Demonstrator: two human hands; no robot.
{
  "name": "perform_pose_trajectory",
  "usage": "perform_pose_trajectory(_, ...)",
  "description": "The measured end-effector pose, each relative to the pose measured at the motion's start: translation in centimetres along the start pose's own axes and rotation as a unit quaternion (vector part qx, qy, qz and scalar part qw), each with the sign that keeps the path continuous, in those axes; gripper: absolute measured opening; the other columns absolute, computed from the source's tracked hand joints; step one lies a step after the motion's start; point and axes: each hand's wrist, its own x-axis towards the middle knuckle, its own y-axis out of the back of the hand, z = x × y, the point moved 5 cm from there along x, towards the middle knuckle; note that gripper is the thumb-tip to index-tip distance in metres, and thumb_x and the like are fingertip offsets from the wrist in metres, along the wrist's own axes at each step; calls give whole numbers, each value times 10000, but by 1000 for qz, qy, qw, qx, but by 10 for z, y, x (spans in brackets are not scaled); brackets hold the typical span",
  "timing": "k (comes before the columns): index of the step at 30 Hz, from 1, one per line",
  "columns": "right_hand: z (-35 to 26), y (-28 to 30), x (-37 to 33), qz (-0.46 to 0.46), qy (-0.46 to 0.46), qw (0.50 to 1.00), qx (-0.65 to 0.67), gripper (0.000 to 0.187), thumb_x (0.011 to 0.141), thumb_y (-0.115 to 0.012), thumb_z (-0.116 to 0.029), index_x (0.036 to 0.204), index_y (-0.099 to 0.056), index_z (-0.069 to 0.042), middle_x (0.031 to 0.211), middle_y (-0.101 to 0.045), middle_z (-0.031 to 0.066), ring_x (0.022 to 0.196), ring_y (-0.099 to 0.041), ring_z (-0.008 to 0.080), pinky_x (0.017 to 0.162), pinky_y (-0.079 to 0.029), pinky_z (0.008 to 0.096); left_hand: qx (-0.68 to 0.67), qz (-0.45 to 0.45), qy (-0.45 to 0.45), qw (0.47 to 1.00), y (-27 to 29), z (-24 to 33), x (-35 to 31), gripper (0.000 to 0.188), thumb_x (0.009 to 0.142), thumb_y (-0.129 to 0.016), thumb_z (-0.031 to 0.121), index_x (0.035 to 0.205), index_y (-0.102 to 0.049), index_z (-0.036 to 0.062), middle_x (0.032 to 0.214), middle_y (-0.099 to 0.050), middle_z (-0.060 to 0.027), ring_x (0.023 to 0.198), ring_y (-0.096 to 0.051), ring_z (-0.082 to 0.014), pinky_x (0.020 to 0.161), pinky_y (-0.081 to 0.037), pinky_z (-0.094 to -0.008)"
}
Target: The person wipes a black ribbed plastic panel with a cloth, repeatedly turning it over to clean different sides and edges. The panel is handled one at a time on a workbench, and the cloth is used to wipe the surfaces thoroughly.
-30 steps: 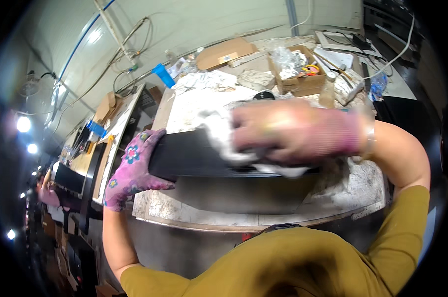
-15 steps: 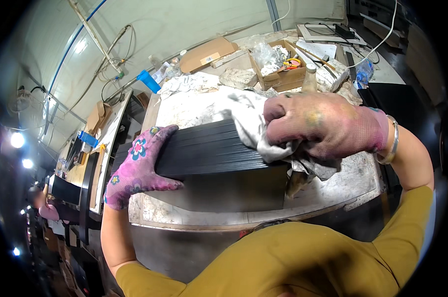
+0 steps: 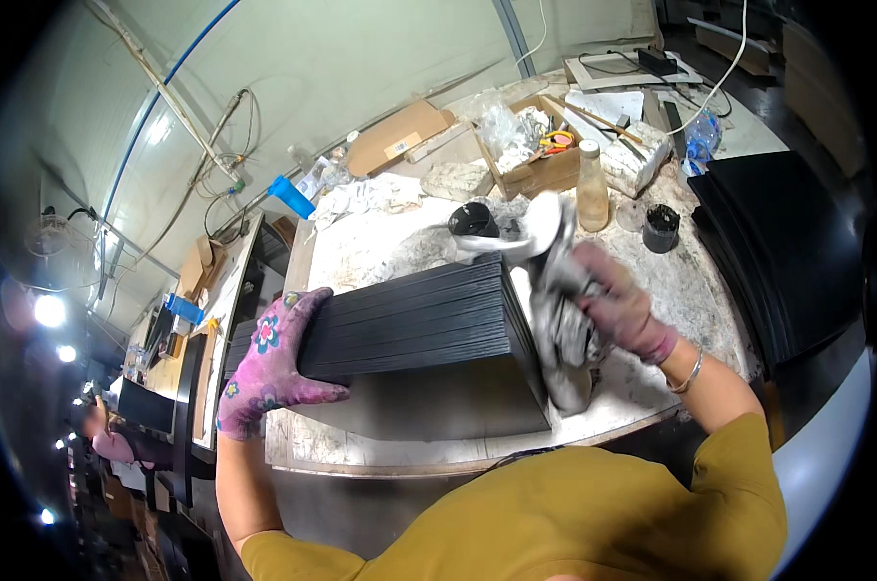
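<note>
A thick stack of black sheets stands on the stained work table, its layered edges facing up. My left hand, in a pink flowered glove, grips the stack's left part, thumb and fingers spread across its edges. Beyond the stack's right end, my right hand, in a worn pinkish glove, is closed on a crumpled white and grey cloth. The cloth hangs down along that end of the stack, and its upper part is blurred by motion. Behind the stack stands a black-stained cup.
A cloudy bottle and a small dark pot stand beyond my right hand. Farther back is a cardboard box with scissors and plastic. Another pile of black sheets lies at the right. A person is far off at the left.
My right hand has moved with the cloth from the top edges of the stack to its right end, lower and nearer me. My left hand keeps its hold on the stack.
</note>
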Motion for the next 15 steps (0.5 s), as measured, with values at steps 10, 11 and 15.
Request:
perform_pose_trajectory(10,-43,-57,15,74,219,958,-172,481,757,-700,-131,1211,-566,-44,1204,-580,133,977,-606,301,811,-535,379,-5,-8,-24,1000,-13,-1,20,1037,475,-871,331,1384,-436,87,1300,-488,-155,1243,-443,-347,1075,-344,-415)
perform_pose_trajectory(11,-2,-61,-22,48,131,949,-283,481,774,-693,-128,1227,-558,-39,1186,-595,136,940,-617,295,797,-537,363,-13,-8,-25,1000,-14,-1,19,1034,477,-870,329,1383,-437,87,1298,-489,-154,1243,-443,-347,1075,-344,-414)
perform_pose_trajectory(15,-24,-29,-12,58,-22,998,-29,396,865,-655,-117,1234,-546,-26,1148,-625,136,970,-644,224,837,-536,316,-5,-2,-36,999,-16,0,20,1026,479,-865,323,1380,-437,83,1286,-500,-154,1232,-452,-349,1068,-351,-414)
